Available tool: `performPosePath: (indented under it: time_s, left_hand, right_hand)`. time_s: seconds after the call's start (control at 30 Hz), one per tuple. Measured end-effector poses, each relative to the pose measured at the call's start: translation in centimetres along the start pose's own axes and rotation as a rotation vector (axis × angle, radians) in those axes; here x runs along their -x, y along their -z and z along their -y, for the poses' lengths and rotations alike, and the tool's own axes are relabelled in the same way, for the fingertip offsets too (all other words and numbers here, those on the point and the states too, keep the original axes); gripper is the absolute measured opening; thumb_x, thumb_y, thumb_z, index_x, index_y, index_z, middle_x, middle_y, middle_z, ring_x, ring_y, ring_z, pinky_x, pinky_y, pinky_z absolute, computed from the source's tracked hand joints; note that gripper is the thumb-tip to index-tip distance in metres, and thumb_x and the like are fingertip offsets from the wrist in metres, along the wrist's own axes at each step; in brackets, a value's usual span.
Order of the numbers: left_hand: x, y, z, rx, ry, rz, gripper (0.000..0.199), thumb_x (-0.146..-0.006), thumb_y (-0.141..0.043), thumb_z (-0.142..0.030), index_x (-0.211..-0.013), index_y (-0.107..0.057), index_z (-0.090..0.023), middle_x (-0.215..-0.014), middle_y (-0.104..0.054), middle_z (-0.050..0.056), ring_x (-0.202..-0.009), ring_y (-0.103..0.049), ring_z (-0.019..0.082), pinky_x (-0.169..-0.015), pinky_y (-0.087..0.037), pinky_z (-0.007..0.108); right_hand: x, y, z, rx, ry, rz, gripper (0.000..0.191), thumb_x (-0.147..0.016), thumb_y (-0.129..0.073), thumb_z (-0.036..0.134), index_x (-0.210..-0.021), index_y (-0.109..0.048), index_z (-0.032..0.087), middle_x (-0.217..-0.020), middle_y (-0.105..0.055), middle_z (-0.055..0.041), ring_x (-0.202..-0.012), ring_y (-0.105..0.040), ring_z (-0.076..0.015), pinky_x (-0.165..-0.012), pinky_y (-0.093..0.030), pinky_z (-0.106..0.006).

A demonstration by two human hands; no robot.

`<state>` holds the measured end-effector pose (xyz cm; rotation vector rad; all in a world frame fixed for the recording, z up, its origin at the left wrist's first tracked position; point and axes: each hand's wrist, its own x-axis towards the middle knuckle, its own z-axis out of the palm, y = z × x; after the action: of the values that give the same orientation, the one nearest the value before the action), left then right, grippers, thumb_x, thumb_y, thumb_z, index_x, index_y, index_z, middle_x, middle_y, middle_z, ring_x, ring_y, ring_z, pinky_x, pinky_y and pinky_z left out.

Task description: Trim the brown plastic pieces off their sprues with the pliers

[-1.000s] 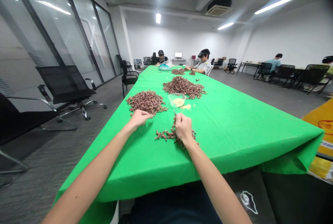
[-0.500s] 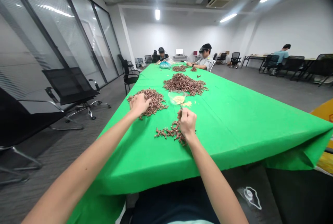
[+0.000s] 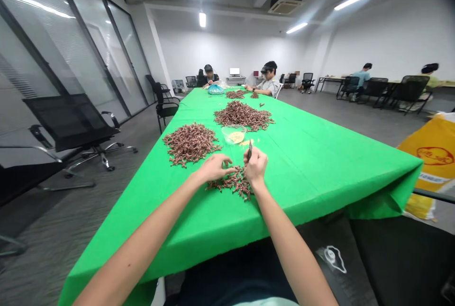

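My left hand point(image 3: 214, 167) is over a small pile of brown, knobbly, dried pieces point(image 3: 236, 184) near the front of the table, its fingers bent and apart. Just right of it, my right hand point(image 3: 256, 165) is closed around a small dark pointed tool point(image 3: 250, 149), tip upward; its exact kind is unclear. Beyond my hands stands a clear plastic bowl point(image 3: 224, 131) with pale yellowish bits inside. More pale bits point(image 3: 246, 143) lie on the cloth beside it. A larger brown heap point(image 3: 192, 144) lies to the left, and another heap point(image 3: 243, 115) behind the bowl.
A green cloth point(image 3: 313, 154) covers the long table. At its far end are two people, a blue bag point(image 3: 215, 89) and smaller brown heaps. Office chairs point(image 3: 71, 121) line the left side. A yellow sack point(image 3: 432, 154) stands at the right; others sit at desks behind.
My left hand has left the larger left heap and come right and nearer, to the small pile. My right hand still holds the dark tool, now more upright. The view has turned slightly right.
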<state>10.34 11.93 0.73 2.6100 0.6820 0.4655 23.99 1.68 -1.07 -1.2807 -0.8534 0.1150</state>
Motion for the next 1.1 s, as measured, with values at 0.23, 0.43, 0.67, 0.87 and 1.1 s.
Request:
performPosePath:
  time_s: [0.23,0.43,0.67,0.87,1.1]
  left_hand:
    - [-0.1,-1.2,1.0,0.119,-0.076,-0.009,0.029,-0.077,-0.069,-0.046,-0.088,-0.075,-0.020,-0.086,-0.071,0.008,-0.078,-0.063,0.024,-0.071,-0.046,0.031]
    - [0.2,-1.2,2.4,0.434,-0.016,-0.014,0.028,-0.074,-0.072,-0.041,-0.090,-0.074,-0.018,-0.086,-0.073,0.009,-0.078,-0.068,0.023,-0.075,-0.051,0.034]
    - [0.2,-0.4,1.6,0.602,0.006,-0.208,0.033,-0.068,-0.080,-0.036,-0.091,-0.072,-0.014,-0.091,-0.072,0.012,-0.083,-0.067,0.023,-0.080,-0.053,0.038]
    - [0.3,0.0,1.2,0.732,-0.034,-0.332,0.039,-0.066,-0.084,-0.038,-0.095,-0.071,-0.014,-0.092,-0.073,0.010,-0.086,-0.068,0.023,-0.087,-0.053,0.040]
    - [0.7,0.5,0.0,0.916,-0.062,-0.395,0.041,-0.066,-0.085,-0.032,-0.099,-0.070,-0.014,-0.098,-0.073,0.011,-0.093,-0.068,0.024,-0.094,-0.052,0.041]
  right_hand:
    - [-0.4,-0.1,-0.7,-0.117,-0.069,-0.056,0.050,-0.097,-0.029,0.047,-0.067,-0.056,0.016,-0.053,-0.052,-0.0002,-0.045,-0.046,-0.0123,-0.046,-0.036,-0.022]
    - [-0.5,-0.2,-1.3,-0.135,-0.098,-0.061,0.050,-0.096,-0.031,0.048,-0.068,-0.057,0.016,-0.053,-0.052,0.0000,-0.042,-0.043,-0.0113,-0.042,-0.034,-0.021]
    - [-0.5,-0.2,-1.0,-0.177,-0.114,-0.064,0.048,-0.093,-0.036,0.050,-0.068,-0.058,0.015,-0.053,-0.053,-0.0006,-0.042,-0.044,-0.0116,-0.041,-0.035,-0.021]
    - [-0.5,-0.2,-0.9,-0.189,-0.112,-0.050,0.049,-0.094,-0.036,0.049,-0.066,-0.058,0.015,-0.053,-0.054,-0.0009,-0.043,-0.046,-0.0119,-0.043,-0.037,-0.022]
    - [-0.4,-0.4,-0.9,-0.160,-0.061,0.204,0.039,-0.085,-0.059,0.051,-0.073,-0.062,0.015,-0.063,-0.060,-0.0019,-0.055,-0.055,-0.0141,-0.055,-0.044,-0.024]
